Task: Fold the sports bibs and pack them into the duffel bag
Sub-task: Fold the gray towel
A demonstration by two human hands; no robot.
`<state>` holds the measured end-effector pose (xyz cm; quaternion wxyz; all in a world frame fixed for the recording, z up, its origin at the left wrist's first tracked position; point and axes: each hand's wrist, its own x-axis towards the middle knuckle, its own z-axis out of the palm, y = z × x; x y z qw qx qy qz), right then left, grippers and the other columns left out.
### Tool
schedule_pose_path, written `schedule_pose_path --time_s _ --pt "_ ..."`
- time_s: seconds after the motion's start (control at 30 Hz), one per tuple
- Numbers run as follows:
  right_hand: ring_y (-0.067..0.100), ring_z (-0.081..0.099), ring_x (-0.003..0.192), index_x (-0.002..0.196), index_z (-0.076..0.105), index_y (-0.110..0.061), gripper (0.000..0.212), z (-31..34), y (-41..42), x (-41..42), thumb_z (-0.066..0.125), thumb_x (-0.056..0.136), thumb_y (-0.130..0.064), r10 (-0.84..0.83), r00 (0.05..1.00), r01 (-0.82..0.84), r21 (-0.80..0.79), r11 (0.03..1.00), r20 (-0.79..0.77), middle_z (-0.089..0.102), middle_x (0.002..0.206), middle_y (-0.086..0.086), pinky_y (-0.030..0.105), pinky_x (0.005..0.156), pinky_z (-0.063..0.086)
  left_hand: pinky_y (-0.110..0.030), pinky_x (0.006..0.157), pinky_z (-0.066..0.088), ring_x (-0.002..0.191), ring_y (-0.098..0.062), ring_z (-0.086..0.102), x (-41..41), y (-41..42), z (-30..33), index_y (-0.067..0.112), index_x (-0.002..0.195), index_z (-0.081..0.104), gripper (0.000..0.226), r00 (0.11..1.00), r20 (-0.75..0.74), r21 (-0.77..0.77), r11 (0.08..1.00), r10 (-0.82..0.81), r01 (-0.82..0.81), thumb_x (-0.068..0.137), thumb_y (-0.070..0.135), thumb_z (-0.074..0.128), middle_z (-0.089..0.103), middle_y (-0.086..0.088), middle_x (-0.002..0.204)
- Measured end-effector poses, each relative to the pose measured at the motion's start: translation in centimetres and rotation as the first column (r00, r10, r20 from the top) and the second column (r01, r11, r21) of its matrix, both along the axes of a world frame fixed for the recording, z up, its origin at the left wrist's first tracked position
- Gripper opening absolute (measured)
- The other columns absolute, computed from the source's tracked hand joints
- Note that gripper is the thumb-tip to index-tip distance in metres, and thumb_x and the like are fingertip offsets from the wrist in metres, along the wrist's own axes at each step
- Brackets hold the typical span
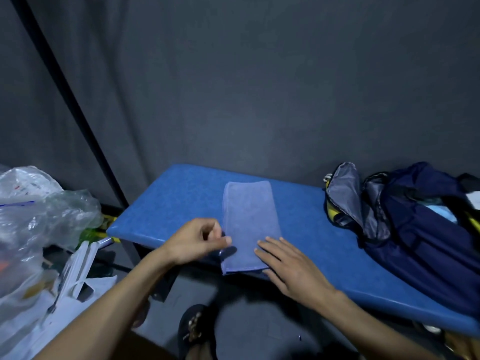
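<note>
A light blue mesh bib (249, 216) lies folded into a long narrow strip on the blue padded bench (168, 203), its near end at the front edge. My left hand (197, 240) has curled fingers and pinches the bib's left edge near the front. My right hand (288, 263) lies flat, fingers straight, pressing the bib's near right corner. The navy duffel bag (420, 235) sits open on the bench's right end, its grey lining showing and light items inside.
Clear plastic bags (39, 214) and a white bag (75, 287) pile up at the left beside the bench. A dark curtain (259, 87) hangs behind. A sandalled foot (194, 331) stands on the grey floor below the bench edge.
</note>
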<state>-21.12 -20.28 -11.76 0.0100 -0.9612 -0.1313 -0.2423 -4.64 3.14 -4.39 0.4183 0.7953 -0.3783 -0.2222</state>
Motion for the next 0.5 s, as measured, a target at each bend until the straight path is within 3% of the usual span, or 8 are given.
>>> schedule_pose_path --time_s 0.03,0.07,0.13,0.2,0.27,0.33,0.4,0.5 --pt "0.025 0.063 0.121 0.126 0.067 -0.013 0.037 0.1 0.1 0.0 0.050 0.096 -0.027 0.008 0.999 -0.009 0.044 0.999 0.031 0.066 0.132 0.005 0.042 0.105 0.051 -0.025 0.068 0.044 0.074 -0.007 0.054 -0.1 0.1 0.0 0.021 0.087 0.059 0.032 0.985 0.167 -0.093 0.994 -0.043 0.059 0.082 0.042 0.082 0.059 0.011 0.081" --pt "0.025 0.065 0.115 0.123 0.067 -0.012 0.032 0.3 0.1 0.0 0.052 0.096 -0.022 0.011 0.999 -0.015 0.087 0.996 0.047 0.067 0.127 0.005 0.039 0.102 0.052 -0.022 0.081 0.043 0.091 -0.006 0.054 -0.3 0.1 -0.3 0.026 0.104 0.061 0.043 0.931 0.349 -0.078 0.986 -0.109 0.145 0.076 0.049 0.084 0.059 0.014 0.099" --pt "0.024 0.066 0.102 0.119 0.066 -0.012 0.025 0.7 0.1 0.2 0.056 0.097 -0.018 -0.005 0.998 -0.004 0.154 0.988 0.059 0.068 0.116 0.003 0.033 0.094 0.051 -0.022 0.100 0.034 0.118 -0.006 0.043 -0.9 -0.2 -1.7 0.034 0.128 0.052 0.073 0.764 0.587 0.131 0.962 -0.269 0.239 0.067 0.063 0.079 0.048 0.016 0.127" --pt "0.024 0.065 0.093 0.118 0.065 -0.012 0.024 1.2 0.2 0.3 0.054 0.100 -0.021 -0.045 0.997 0.030 0.222 0.975 0.066 0.069 0.109 0.002 0.030 0.085 0.049 -0.027 0.104 0.031 0.125 -0.007 0.037 -1.5 -0.8 -3.3 0.036 0.134 0.046 0.077 0.630 0.693 0.269 0.937 -0.349 0.223 0.067 0.062 0.071 0.042 0.015 0.135" --pt "0.023 0.066 0.089 0.118 0.067 -0.011 0.028 1.5 0.1 0.4 0.051 0.100 -0.026 -0.090 0.992 0.065 0.275 0.959 0.083 0.071 0.105 0.002 0.028 0.084 0.048 -0.032 0.102 0.036 0.122 -0.013 0.048 -1.4 -1.3 -4.3 0.032 0.130 0.049 0.060 0.566 0.760 0.247 0.948 -0.319 0.201 0.076 0.051 0.066 0.050 0.011 0.131" --pt "0.023 0.065 0.087 0.119 0.066 -0.011 0.029 1.8 -0.4 0.4 0.053 0.098 -0.027 -0.097 0.992 0.074 0.261 0.962 0.075 0.072 0.104 0.001 0.027 0.084 0.046 -0.033 0.094 0.042 0.108 -0.019 0.060 -1.2 -1.3 -4.5 0.028 0.120 0.057 0.033 0.598 0.767 0.135 0.969 -0.233 0.205 0.088 0.037 0.060 0.060 0.009 0.117" --pt "0.022 0.063 0.089 0.121 0.063 -0.013 0.031 1.8 -1.1 0.1 0.058 0.091 -0.022 -0.056 0.998 0.053 0.226 0.973 0.006 0.070 0.105 -0.001 0.028 0.085 0.046 -0.031 0.091 0.047 0.101 -0.019 0.065 -1.1 -1.0 -4.5 0.025 0.111 0.063 0.021 0.673 0.721 0.010 0.975 -0.161 0.222 0.095 0.034 0.055 0.067 0.008 0.110" --pt "0.017 0.061 0.082 0.110 0.066 -0.020 0.024 1.9 -1.5 -0.2 0.059 0.087 -0.018 -0.055 0.995 0.085 0.385 0.919 -0.086 0.067 0.093 -0.007 0.032 0.079 0.049 -0.019 0.090 0.049 0.100 -0.001 0.067 -1.2 -0.2 -4.3 0.025 0.107 0.073 0.024 0.886 0.457 -0.146 0.976 -0.077 0.161 0.099 0.044 0.058 0.072 0.016 0.106"
